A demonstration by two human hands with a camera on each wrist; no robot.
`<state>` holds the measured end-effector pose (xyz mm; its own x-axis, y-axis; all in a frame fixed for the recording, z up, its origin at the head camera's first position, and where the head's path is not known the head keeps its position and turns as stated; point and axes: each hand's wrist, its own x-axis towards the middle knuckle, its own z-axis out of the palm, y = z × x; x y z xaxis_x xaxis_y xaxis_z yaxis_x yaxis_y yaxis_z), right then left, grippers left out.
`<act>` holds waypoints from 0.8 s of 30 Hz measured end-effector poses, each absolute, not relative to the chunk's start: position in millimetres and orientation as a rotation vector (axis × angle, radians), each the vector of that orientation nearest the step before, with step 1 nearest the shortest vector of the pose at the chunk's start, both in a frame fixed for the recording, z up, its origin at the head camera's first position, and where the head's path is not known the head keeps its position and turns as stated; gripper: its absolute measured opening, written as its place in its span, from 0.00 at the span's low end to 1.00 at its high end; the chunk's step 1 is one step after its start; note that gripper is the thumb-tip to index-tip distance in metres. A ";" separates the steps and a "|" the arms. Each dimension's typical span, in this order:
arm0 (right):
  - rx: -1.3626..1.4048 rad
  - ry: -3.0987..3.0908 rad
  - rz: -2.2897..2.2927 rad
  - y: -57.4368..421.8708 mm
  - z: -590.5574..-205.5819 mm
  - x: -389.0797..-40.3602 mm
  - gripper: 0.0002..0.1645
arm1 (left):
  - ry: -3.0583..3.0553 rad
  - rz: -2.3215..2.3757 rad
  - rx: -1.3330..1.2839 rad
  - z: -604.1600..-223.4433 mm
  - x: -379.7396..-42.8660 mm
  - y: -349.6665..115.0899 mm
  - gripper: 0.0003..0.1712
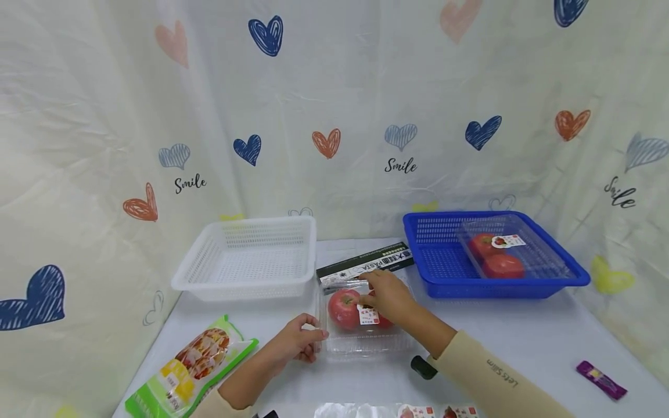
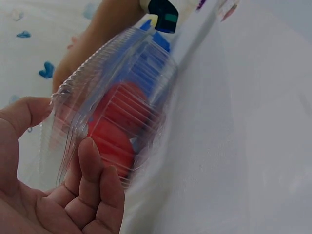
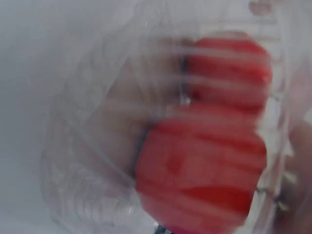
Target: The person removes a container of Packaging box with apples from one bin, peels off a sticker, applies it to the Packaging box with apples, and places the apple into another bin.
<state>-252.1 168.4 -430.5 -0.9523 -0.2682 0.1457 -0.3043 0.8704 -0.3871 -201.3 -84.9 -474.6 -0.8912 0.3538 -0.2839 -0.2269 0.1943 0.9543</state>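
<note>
In the head view a clear plastic clamshell box [image 1: 366, 343] sits mid-table with red, apple-like fruits [image 1: 345, 309] inside and a white fruit label [image 1: 369, 315] on its lid. My left hand [image 1: 302, 338] pinches the box's left edge, thumb on the lid rim and fingers lower down, as the left wrist view also shows. Over the lid reaches my right hand [image 1: 389, 296], its thumb at the label and its forefinger stretched toward the far edge. Through the clear plastic, the right wrist view shows two red fruits [image 3: 202, 170], blurred.
A white basket [image 1: 243, 285] stands back left; a blue basket [image 1: 502, 287] at back right holds another labelled fruit box [image 1: 540, 261]. A pasta box [image 1: 381, 262] lies behind mine. A green food bag [image 1: 193, 366], a purple packet [image 1: 601, 379] and a label strip [image 1: 358, 411] lie around.
</note>
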 end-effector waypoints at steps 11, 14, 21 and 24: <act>0.481 -2.926 0.769 187.4 -428.1 -257.1 0.26 | 2.018 1.755 0.113 -474.7 -200.6 -85.2 0.25; 0.530 -2.968 0.803 194.2 -425.1 -255.2 0.29 | 2.008 1.766 0.115 -475.9 -200.9 -85.7 0.25; 0.655 -3.050 0.776 206.3 -420.3 -249.4 0.42 | 2.019 1.760 0.113 -476.0 -200.7 -85.9 0.23; 0.676 -3.075 0.724 209.3 -419.4 -246.5 0.47 | 2.021 1.755 0.113 -476.1 -199.9 -85.7 0.24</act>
<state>-246.5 209.3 -419.4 -0.9086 -0.4176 0.0093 -0.3779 0.8121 -0.4446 -199.9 -85.7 -476.1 -0.8916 0.3527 -0.2839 -0.2316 0.1835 0.9553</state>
